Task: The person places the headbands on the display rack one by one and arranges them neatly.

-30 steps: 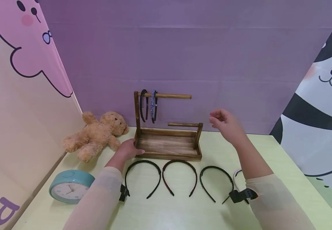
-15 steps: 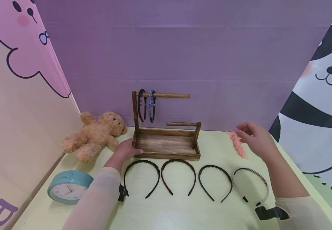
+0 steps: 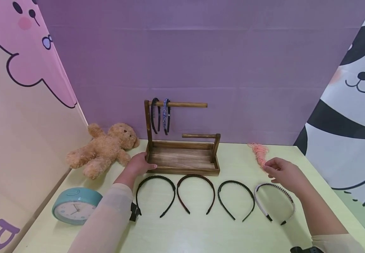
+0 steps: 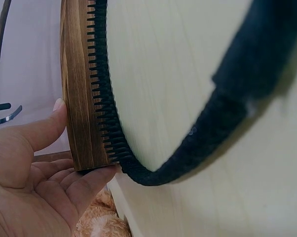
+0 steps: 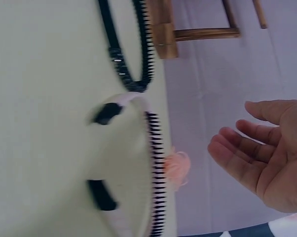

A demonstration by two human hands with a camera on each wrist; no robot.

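Observation:
My left hand (image 3: 137,164) grips the left front corner of a wooden headband rack (image 3: 182,171). In the left wrist view its thumb lies over the tray wall, with the fingers at the corner's outer side. On the rack's upper bar hang a black headband (image 3: 152,116) and a blue glittery headband (image 3: 165,117). My right hand (image 3: 285,174), fingers loosely bent and holding nothing, hovers above a white headband (image 3: 293,203) with dark teeth. Left of that lie a dark green headband (image 3: 250,192), a dark red headband (image 3: 213,189) and a black headband (image 3: 138,188).
A bundle of pink yarn (image 3: 259,154) lies near the table's back edge, just beyond my right hand. On the left are a brown teddy bear (image 3: 106,149) and a teal clock (image 3: 84,195). A purple backdrop (image 3: 226,70) stands behind the table (image 3: 198,235).
My right hand has moved right and then down toward the white headband, uncovering it and the pink yarn. The left hand stays on the rack. The head view has shifted slightly.

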